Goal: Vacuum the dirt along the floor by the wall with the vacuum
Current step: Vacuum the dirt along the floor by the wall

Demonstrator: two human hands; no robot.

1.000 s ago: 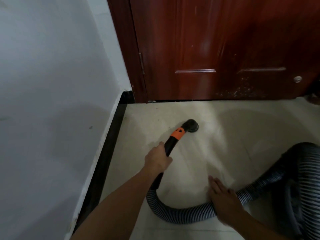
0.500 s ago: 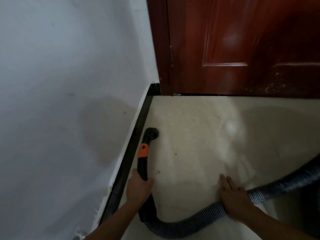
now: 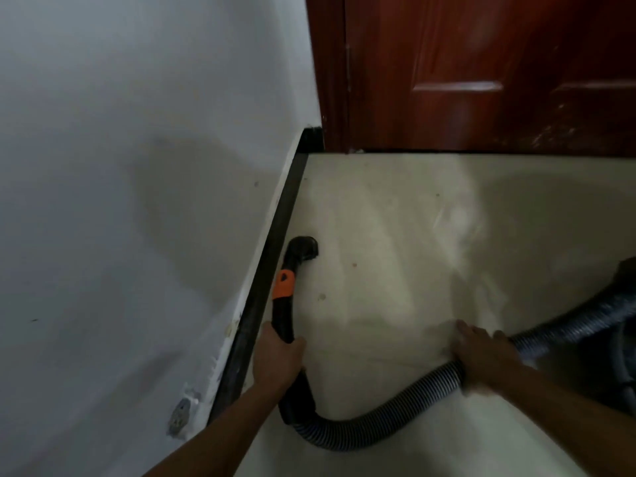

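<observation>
wand (image 3: 284,321) gripped by left hand (image 3: 277,361), nozzle (image 3: 304,247) set beside baseboard (image 3: 272,256) | hose (image 3: 395,407) pressed under right hand (image 3: 485,356), fingers (image 3: 464,328) straight

Grips the black vacuum wand (image 3: 285,325) in the left hand (image 3: 277,364), fingers curled round it, just behind an orange collar (image 3: 284,285). Holds the curved nozzle (image 3: 304,247) ahead of that hand, low at the beige floor (image 3: 395,208), just beside the dark baseboard (image 3: 275,249) under the white wall (image 3: 120,166) on the left hand's outer side. Rests the right hand (image 3: 481,358), blurred, fingers reaching forward, on the ribbed hose (image 3: 430,385) looping between both hands. Shows small specks (image 3: 322,297) on the floor ahead of the hands, nearer the left. Faces a red-brown door (image 3: 481,63) far ahead of both.
</observation>
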